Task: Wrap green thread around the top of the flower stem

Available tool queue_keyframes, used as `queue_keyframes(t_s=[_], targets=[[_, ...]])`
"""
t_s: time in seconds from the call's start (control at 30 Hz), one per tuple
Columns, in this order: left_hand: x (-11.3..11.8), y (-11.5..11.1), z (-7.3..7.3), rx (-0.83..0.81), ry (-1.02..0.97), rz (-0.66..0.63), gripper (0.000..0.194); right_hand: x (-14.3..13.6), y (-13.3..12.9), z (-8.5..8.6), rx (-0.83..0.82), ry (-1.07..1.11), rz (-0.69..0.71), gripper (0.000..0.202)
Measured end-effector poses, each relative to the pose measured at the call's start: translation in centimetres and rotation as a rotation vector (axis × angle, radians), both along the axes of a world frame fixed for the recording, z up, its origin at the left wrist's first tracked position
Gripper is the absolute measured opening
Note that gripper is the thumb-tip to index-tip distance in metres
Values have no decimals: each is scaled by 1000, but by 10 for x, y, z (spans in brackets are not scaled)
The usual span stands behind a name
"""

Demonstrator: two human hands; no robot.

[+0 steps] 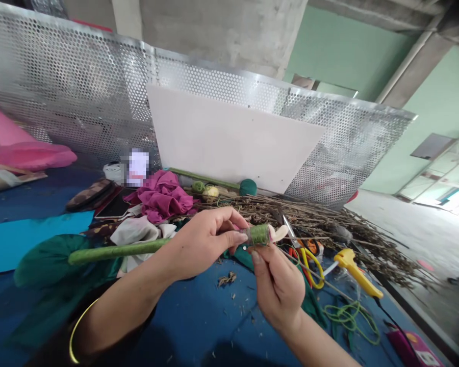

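Note:
Over the middle of the blue table, my left hand pinches a short rod end wrapped in green thread. A pale, curved piece sticks out from its right tip. Just below the wrapped part, my right hand has its thumb and fingertips pressed together close under the thread; what lies between them is too small to make out. A long green-wrapped stem runs leftward from behind my left wrist to a dark green fabric bundle.
Scissors, a yellow glue gun and a tangle of green cord lie at the right. Dry twigs stretch across the back before a perforated metal screen. Magenta cloth is bunched at back left.

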State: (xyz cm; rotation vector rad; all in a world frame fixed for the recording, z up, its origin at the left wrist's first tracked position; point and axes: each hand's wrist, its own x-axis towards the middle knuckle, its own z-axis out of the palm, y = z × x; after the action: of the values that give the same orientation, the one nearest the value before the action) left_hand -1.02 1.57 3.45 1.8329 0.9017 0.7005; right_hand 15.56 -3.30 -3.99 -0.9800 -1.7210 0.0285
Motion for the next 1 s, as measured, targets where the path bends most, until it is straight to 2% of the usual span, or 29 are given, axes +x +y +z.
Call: queue_keyframes(t_s=[0.13,0.3,0.43,0.5,0.6,0.73,0.83,1.0], targets=[[0,2,1,-7,-22,-6,13,-8,-2,-5,-161,300,124,17],[0,2,0,-53,-45,-26,11,-14,4,-14,-366,684,352,19],[1,2,0,-65,-56,-40,10,-12,12,-18,-489,832,417,18],[1,2,0,-70,-54,-42,11,-6,16,-20,-502,803,450,17],[1,2,0,-84,-43,-55,11,6,25,-18,-494,640,515,15],[2,2,0,-96,5,-88,10,26,38,-6,-537,453,570,16],[6,1,-2,-90,44,-108,9,38,45,5,-544,342,572,25],[14,2,-10,-133,109,-128,7,50,52,12,-535,232,524,21]])
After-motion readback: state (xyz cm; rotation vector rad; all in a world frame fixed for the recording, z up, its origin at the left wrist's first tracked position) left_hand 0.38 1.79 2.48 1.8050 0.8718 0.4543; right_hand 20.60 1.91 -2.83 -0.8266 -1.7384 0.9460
